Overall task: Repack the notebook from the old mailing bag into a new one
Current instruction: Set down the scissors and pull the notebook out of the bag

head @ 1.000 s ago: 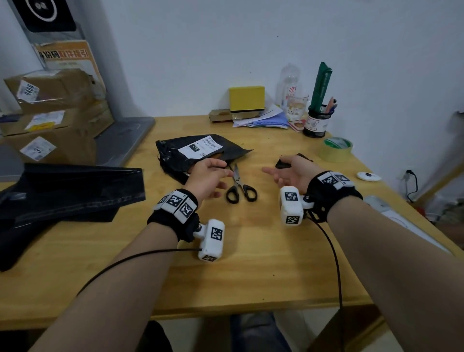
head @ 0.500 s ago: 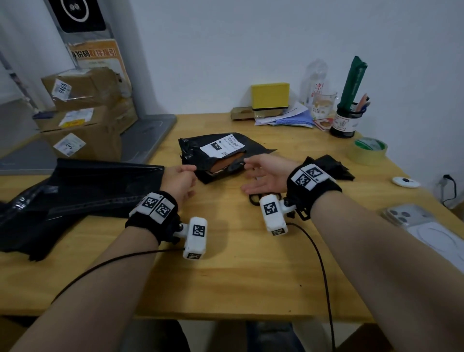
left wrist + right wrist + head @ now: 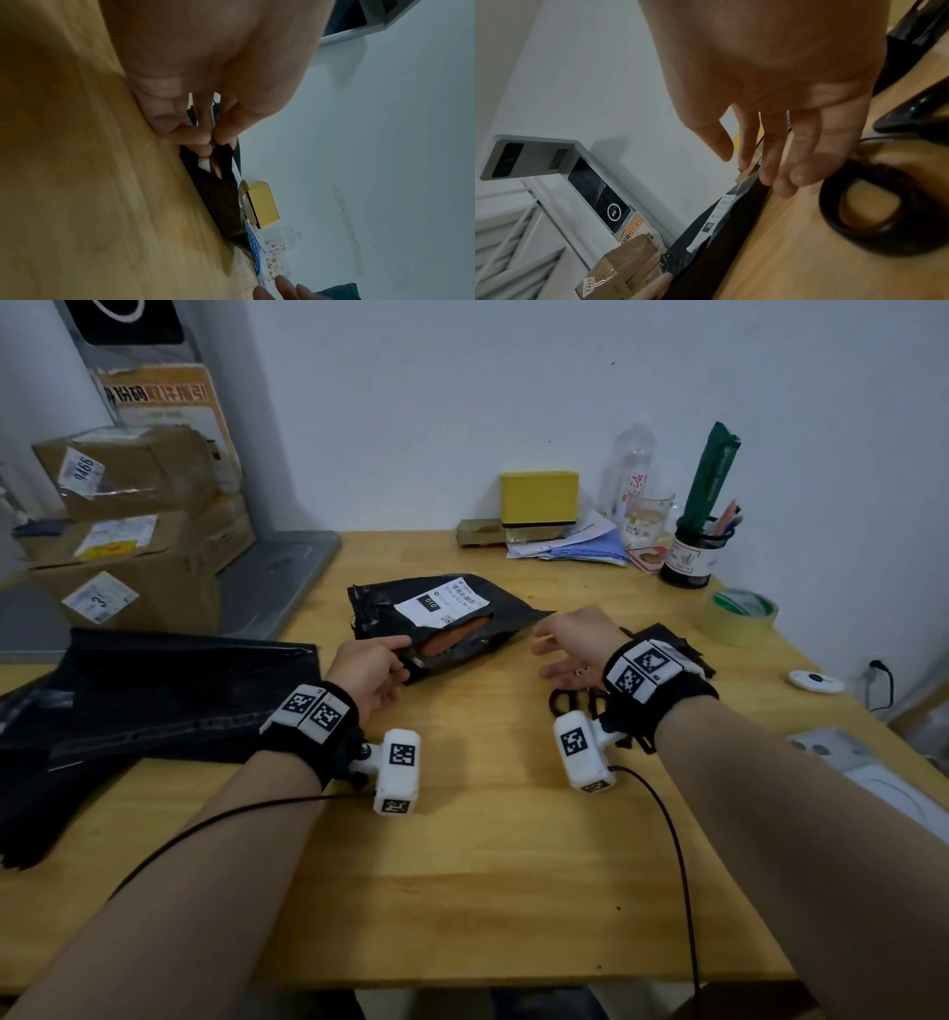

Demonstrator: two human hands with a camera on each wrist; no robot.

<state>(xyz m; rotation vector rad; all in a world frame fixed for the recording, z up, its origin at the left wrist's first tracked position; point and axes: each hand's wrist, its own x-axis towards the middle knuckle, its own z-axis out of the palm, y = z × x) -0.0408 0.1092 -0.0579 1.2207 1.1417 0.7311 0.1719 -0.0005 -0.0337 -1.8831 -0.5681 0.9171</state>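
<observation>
The old black mailing bag (image 3: 462, 629) with a white label lies mid-table, cut along its near edge. A brown notebook (image 3: 452, 636) shows through the slit. My left hand (image 3: 372, 667) pinches the bag's near-left edge (image 3: 221, 154) between thumb and fingers. My right hand (image 3: 565, 644) hovers with straight fingers just right of the bag (image 3: 721, 233), fingertips (image 3: 782, 188) close to its corner, holding nothing. A stack of new black mailing bags (image 3: 154, 695) lies at the left of the table.
Black scissors (image 3: 575, 703) lie under my right wrist, their handle (image 3: 875, 209) close by. A tape roll (image 3: 742, 616), pen cup (image 3: 693, 552), yellow box (image 3: 539, 498), papers and a glass stand at the back. Cardboard boxes (image 3: 128, 531) sit far left; a phone (image 3: 832, 749) lies right.
My left hand has gone back to the bag's near edge and pinched it. My right hand has drawn away from the bag's opening to its right corner.
</observation>
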